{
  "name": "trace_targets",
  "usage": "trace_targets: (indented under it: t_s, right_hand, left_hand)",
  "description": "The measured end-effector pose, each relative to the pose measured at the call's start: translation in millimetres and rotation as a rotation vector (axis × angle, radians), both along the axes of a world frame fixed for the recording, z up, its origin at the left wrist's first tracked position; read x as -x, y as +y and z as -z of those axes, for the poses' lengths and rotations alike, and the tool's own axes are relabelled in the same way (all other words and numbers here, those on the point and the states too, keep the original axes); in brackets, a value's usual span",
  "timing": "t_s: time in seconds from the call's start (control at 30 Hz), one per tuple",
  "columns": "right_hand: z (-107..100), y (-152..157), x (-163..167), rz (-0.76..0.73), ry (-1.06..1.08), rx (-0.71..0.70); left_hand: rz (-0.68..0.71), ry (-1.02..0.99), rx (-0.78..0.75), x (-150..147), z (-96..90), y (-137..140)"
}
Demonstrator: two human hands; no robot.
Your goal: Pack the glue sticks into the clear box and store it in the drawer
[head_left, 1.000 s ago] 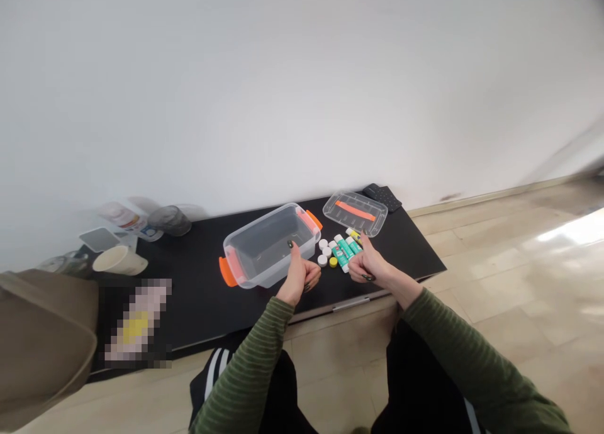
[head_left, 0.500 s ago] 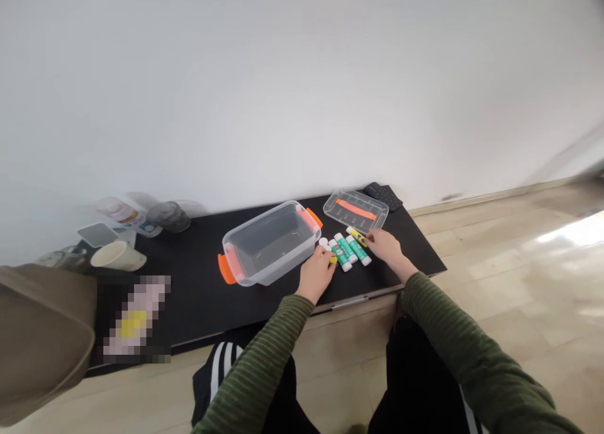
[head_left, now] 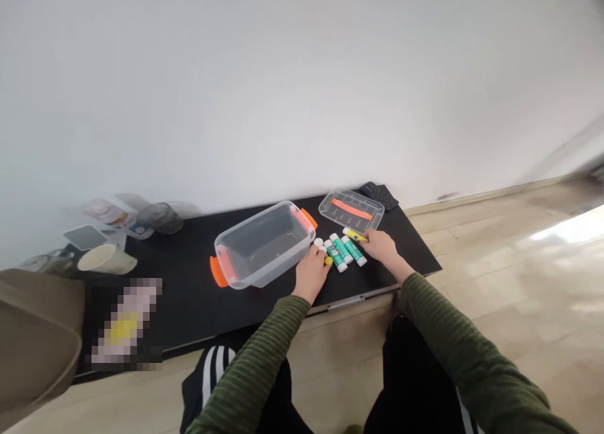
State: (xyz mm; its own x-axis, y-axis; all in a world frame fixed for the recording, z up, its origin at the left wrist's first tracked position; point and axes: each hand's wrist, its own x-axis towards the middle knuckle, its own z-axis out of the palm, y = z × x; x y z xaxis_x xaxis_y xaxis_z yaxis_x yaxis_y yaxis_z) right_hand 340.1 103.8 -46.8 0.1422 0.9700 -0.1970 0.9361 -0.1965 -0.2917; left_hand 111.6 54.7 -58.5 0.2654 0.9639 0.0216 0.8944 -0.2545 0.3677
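My left hand (head_left: 310,274) curls its fingers over white-capped sticks beside the plastic box; a yellow end (head_left: 328,260) pokes out under the fingertips, and the hand hides most of the rest. With thumb and fingers my right hand (head_left: 381,248) pinches a yellow glue stick (head_left: 353,234) that has a white cap. Between the hands several green-and-white glue sticks (head_left: 336,256) lie side by side on the black table. The clear box (head_left: 278,265) with orange clips stands open to the left of them. Behind the sticks lies its clear lid (head_left: 352,211) with an orange handle.
Dark dotted objects (head_left: 385,196) lie by the wall past the lid. At the left are a paper cup (head_left: 107,259), a dark glass (head_left: 160,218), a bottle (head_left: 117,217) and a blurred-out pink and yellow item (head_left: 125,324). A brown-clothed part of another person (head_left: 40,339) shows at the left edge.
The whole view has shifted slightly, so things sit a little further left. My right hand's grip on the yellow glue stick looks firmer; my left hand stays by the white-capped sticks.
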Motion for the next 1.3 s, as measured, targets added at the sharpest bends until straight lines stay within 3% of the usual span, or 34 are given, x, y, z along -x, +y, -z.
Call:
trace_targets:
  t_s: [0.1,0.2,0.37,0.47,0.63,0.9,1.03,1.17,1.3]
  right_hand:
    - [-7.2,-5.7,-5.4,0.022,0.121,-0.087]
    - [-11.4,-16.0,-10.4,-0.027,0.407,-0.146]
    - [-15.5,-38.2,-11.7,-0.192,0.8,-0.084]
    - [-17.3,-46.3,-8.0,-0.241,0.83,-0.089]
    - [-18.4,-51.7,0.3,-0.286,0.767,-0.126]
    - [-33.3,-61.8,16.1,-0.349,0.638,-0.271]
    - [-37.0,-65.0,23.2,-0.364,0.616,-0.308]
    - [-38.8,-67.4,27.8,-0.342,0.635,-0.317]
    - [-38.9,-66.9,29.8,-0.281,0.657,-0.228]
  left_hand:
    - [-0.05,-0.239,-0.017,2.7,-1.9,1.1]
    - [-0.138,-0.591,0.04,4.1,-1.5,3.4]
    - [-0.3,-1.414,0.41,1.0,4.0,1.9]
    - [-0.336,-1.645,0.558,-0.2,2.9,-3.4]
    - [-0.305,-1.703,0.64,1.2,-3.4,-10.0]
    - [-0.303,-1.699,0.618,6.5,-8.7,-14.1]
    - [-0.235,-1.661,0.578,9.1,-10.5,-16.6]
    - [-0.219,-1.647,0.554,11.2,-12.2,-18.3]
    - [-0.221,-1.63,0.521,12.7,-15.1,-20.7]
